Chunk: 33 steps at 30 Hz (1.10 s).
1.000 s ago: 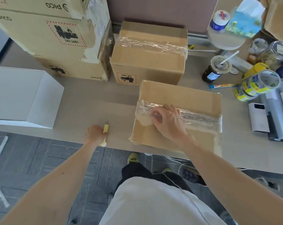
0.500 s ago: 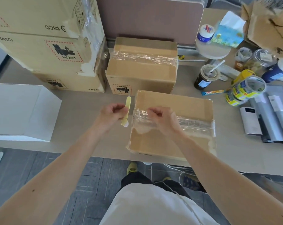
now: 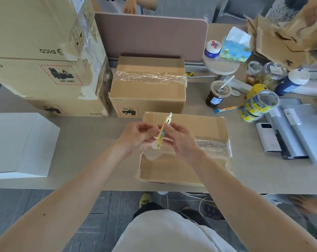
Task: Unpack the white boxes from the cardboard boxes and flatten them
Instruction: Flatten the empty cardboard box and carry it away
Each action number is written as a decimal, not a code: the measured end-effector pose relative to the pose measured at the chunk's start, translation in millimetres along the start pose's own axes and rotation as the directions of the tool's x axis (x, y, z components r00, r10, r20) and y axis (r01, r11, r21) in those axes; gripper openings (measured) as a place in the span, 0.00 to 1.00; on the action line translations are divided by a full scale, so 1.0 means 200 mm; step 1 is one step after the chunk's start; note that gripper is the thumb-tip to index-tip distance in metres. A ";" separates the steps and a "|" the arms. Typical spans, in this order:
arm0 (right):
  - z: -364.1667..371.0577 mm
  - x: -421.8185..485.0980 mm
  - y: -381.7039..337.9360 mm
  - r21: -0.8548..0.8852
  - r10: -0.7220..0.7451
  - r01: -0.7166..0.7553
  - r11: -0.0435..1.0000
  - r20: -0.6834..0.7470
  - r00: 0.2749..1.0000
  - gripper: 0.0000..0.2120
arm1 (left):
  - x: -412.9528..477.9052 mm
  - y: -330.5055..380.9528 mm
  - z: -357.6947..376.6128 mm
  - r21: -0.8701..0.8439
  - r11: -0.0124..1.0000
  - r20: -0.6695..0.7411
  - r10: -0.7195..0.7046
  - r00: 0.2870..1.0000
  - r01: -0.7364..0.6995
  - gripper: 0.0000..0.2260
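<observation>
My left hand (image 3: 135,136) and right hand (image 3: 182,140) both pinch yellow cutter (image 3: 165,125) | long axis 7-to-1 o'clock, tip at 1 | above taped cardboard box (image 3: 194,124) | white box (image 3: 17,142) at 9 o'clock

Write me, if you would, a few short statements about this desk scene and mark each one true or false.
1. The left hand and right hand both hold the slim yellow plastic utility knife above the near brown cardboard box. True.
2. The near brown cardboard box has its flaps folded open. False: it is closed, with a clear tape strip across its top.
3. A large white cardboard box lies on the grey table to the left. True.
4. The rolls of yellow-printed tape sit inside the large white cardboard box. False: they lie on the grey table at the far right.
</observation>
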State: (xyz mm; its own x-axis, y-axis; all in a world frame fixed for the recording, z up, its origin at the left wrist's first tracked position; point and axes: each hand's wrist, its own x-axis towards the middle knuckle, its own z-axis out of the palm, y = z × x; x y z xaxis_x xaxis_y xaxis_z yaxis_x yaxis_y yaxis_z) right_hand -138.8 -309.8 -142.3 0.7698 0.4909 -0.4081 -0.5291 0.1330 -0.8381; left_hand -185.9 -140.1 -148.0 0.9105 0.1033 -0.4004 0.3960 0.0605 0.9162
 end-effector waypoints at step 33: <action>0.15 0.18 -0.01 -0.905 0.050 0.373 -0.203 0.371 0.927 0.12 | 0.07 -0.25 -0.20 0.621 0.781 0.098 0.007 0.995 -0.066 0.36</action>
State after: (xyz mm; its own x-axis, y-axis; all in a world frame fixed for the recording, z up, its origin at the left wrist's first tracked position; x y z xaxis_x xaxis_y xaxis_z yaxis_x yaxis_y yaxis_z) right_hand -121.7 -266.6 -144.5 0.5549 0.7813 -0.2858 0.7180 -0.6233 -0.3098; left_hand -196.9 -101.9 -200.1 0.9204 0.0060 -0.3910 0.3228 -0.5758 0.7511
